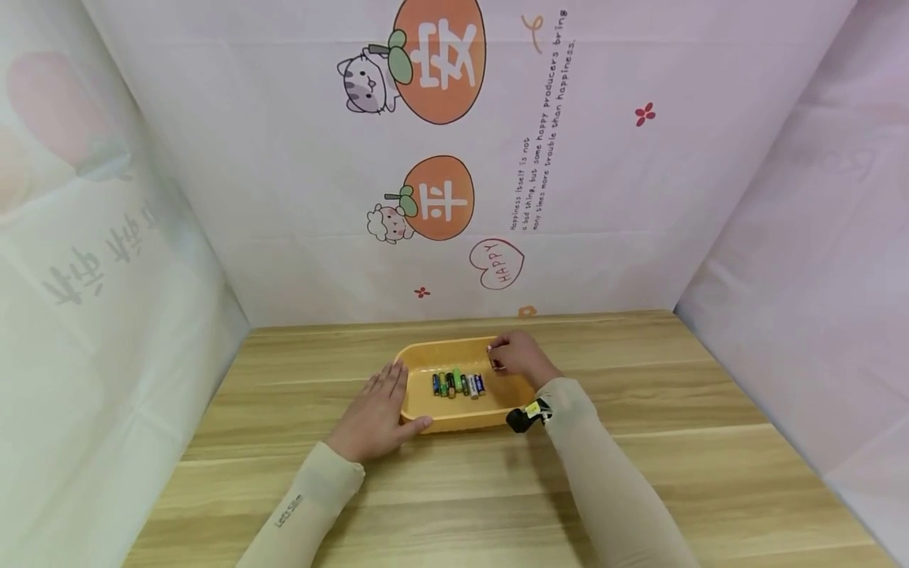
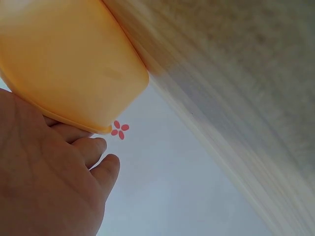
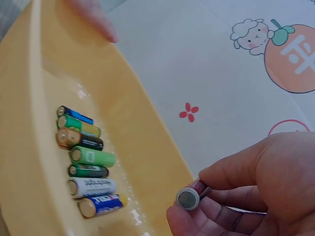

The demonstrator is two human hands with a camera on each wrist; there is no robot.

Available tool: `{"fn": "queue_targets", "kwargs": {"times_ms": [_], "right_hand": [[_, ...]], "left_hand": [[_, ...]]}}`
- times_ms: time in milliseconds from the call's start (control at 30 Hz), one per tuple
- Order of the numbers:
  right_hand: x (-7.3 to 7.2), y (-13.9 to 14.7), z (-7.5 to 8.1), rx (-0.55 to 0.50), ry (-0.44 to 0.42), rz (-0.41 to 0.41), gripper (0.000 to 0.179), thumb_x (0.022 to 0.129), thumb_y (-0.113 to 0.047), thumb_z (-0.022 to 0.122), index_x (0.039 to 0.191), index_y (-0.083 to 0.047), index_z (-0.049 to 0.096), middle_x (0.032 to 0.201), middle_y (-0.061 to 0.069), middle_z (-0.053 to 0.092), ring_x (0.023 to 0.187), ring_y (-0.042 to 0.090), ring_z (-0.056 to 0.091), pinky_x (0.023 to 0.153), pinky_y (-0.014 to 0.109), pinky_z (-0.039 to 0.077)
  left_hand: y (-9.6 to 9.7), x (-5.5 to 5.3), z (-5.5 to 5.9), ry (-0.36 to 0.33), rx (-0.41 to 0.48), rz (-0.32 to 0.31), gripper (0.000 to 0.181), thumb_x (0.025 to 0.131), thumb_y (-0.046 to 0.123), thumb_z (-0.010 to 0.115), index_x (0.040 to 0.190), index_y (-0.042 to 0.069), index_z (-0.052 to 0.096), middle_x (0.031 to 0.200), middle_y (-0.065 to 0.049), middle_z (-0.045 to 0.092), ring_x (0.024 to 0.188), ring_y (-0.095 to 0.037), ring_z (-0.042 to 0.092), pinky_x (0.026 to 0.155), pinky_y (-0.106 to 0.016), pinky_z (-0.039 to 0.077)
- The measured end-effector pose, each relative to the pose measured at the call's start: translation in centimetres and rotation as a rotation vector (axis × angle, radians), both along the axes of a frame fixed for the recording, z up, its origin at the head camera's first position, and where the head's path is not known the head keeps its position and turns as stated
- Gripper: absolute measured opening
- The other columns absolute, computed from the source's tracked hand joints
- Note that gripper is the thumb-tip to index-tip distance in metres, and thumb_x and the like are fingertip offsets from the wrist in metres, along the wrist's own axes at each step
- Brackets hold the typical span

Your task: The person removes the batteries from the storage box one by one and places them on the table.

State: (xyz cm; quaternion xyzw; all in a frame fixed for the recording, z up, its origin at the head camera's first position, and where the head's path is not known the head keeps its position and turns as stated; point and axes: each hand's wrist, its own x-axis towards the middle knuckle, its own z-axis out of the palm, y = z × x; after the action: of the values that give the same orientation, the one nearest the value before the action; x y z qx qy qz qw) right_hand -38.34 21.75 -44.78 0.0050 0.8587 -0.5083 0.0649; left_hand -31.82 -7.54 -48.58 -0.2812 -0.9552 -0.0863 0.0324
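A yellow plastic tray (image 1: 461,423) stands on the table. On its floor several batteries lie side by side in a row; the right wrist view shows a light green battery (image 3: 93,156), a white battery (image 3: 92,187) and a blue battery (image 3: 102,205) among them. My left hand (image 1: 372,418) rests on the tray's left end, fingers laid over the rim and thumb along the front edge. Over the right part of the tray, my right hand (image 1: 524,356) pinches a battery with a dark red label (image 3: 193,194) between thumb and fingers, its flat end facing the wrist camera.
The wood-grain table (image 1: 454,497) extends around the tray on all sides. A white printed sheet (image 1: 298,197) rises behind the table, and pale sheets stand at left and right. A small black device (image 1: 527,416) is strapped at the right wrist, above the tray's front edge.
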Motion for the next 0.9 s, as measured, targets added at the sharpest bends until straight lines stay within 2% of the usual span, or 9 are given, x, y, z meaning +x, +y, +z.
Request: {"fn": "queue_targets", "kwargs": {"times_ms": [100,267,500,733,900], "right_hand": [[0.1,0.3,0.5,-0.036,-0.008,-0.014,0.022,0.097,-0.007,0.055,0.112,0.006,0.064,0.094,0.021,0.064,0.073,0.021,0.061,0.072,0.04,0.057],[0.6,0.9,0.9,-0.058,-0.018,-0.009,0.025,0.098,-0.008,0.055,0.115,0.009,0.062,0.097,0.023,0.064,0.075,0.02,0.062,0.073,0.038,0.057],[0.9,1.9,1.2,-0.084,-0.016,-0.03,0.025,0.098,-0.007,0.054,0.116,0.009,0.06,0.107,0.028,0.061,0.082,0.026,0.064,0.078,0.042,0.056],[0.9,3.4,1.1,-0.096,-0.018,-0.08,0.029,0.095,-0.007,0.058,0.118,0.009,0.06,0.105,0.026,0.062,0.08,0.023,0.064,0.069,0.032,0.057],[0.9,4.7,1.0,-0.149,-0.021,-0.096,0.03,0.095,-0.008,0.058,0.119,0.01,0.058,0.11,0.029,0.06,0.09,0.031,0.064,0.071,0.033,0.057]], "left_hand": [[0.0,-0.2,-0.2,0.012,-0.005,0.003,0.104,0.089,0.079,0.023,0.153,-0.002,0.01,0.16,-0.016,0.006,0.147,-0.027,0.005,0.116,-0.04,0.007],[0.0,-0.3,-0.3,0.008,0.001,0.0,0.103,0.09,0.078,0.027,0.153,-0.003,0.011,0.16,-0.016,0.006,0.147,-0.027,0.004,0.116,-0.04,0.007],[0.0,-0.2,-0.2,0.009,0.003,0.006,0.105,0.089,0.079,0.024,0.153,-0.002,0.012,0.16,-0.015,0.006,0.147,-0.027,0.006,0.116,-0.04,0.008],[0.0,0.0,0.0,0.0,0.018,0.004,0.1,0.092,0.073,0.035,0.153,-0.003,0.012,0.16,-0.016,0.007,0.147,-0.027,0.006,0.116,-0.041,0.008],[0.0,0.1,0.2,-0.003,0.009,0.007,0.102,0.091,0.076,0.03,0.153,-0.002,0.012,0.16,-0.015,0.007,0.147,-0.027,0.006,0.116,-0.04,0.008]]}}
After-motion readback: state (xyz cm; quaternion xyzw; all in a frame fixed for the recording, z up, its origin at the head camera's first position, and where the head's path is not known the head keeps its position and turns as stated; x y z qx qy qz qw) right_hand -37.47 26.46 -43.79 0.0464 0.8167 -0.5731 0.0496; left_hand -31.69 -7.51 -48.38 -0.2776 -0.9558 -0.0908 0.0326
